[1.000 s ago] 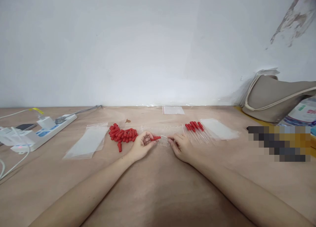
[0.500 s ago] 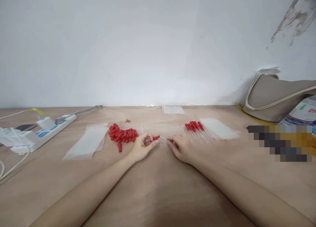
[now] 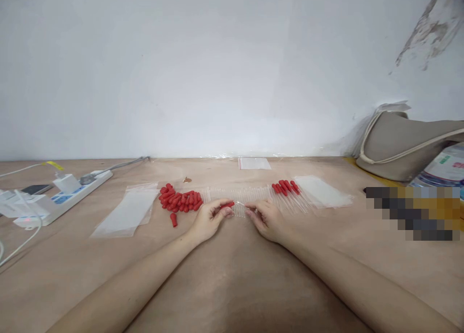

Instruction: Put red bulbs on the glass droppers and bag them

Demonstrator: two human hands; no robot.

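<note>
Pinched in my left hand (image 3: 212, 219) is a red rubber dropper bulb (image 3: 228, 205), its mouth facing right. My right hand (image 3: 266, 219) grips a thin clear dropper tube (image 3: 239, 204) between thumb and fingers, and the tube's near end is at the bulb's mouth. Whether the tube sits inside the bulb I cannot tell. Behind the hands lies a row of clear tubes (image 3: 235, 194). A pile of red bulbs (image 3: 181, 200) is left of my left hand, with one loose bulb (image 3: 173, 220) in front. Several droppers with red bulbs (image 3: 286, 187) lie beyond my right hand.
Clear plastic bags (image 3: 125, 212) lie at left, more bags (image 3: 322, 192) at right, and a small zip bag (image 3: 254, 163) near the wall. A power strip (image 3: 72, 197) with chargers and cables stands far left. A grey-beige bag (image 3: 406, 139) and a plastic-wrapped bottle (image 3: 444, 166) sit at right.
My left fingers have closed further over the red bulb, and the tube is now nearly level at its mouth. The loose bulb lies a little farther from the pile.
</note>
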